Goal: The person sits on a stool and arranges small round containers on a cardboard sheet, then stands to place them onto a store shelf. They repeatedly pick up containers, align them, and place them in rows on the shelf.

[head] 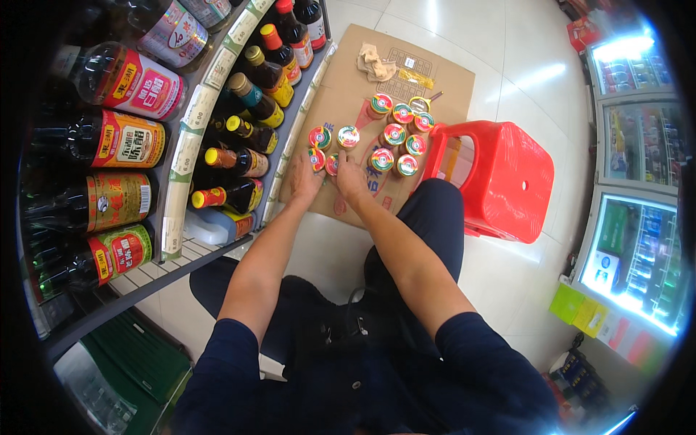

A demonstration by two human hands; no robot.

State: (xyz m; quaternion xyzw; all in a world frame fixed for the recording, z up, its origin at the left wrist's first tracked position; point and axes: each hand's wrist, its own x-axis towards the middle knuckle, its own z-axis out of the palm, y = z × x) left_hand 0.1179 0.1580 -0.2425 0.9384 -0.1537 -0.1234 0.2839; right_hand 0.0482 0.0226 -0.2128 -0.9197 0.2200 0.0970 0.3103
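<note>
My left hand (305,179) grips a small jar (316,160) with a red, green and yellow lid. A matching jar (331,164) is in my right hand (350,176), its side partly hidden by the fingers. Both jars are low over or on a flattened cardboard sheet (348,196); I cannot tell whether they touch it. Just beyond my hands, two more such jars, a left one (319,137) and a right one (348,136), stand upright side by side. Farther right, several matching jars (393,134) stand in a loose cluster on the cardboard.
Shelves of sauce and vinegar bottles (253,109) rise along the left. A red plastic stool (511,174) stands at the cardboard's right edge. Crumpled tan cloth or paper (375,64), a yellow strip (416,78) and a yellow ring-shaped item (420,104) lie farther back. Lit drinks fridges (636,261) line the right.
</note>
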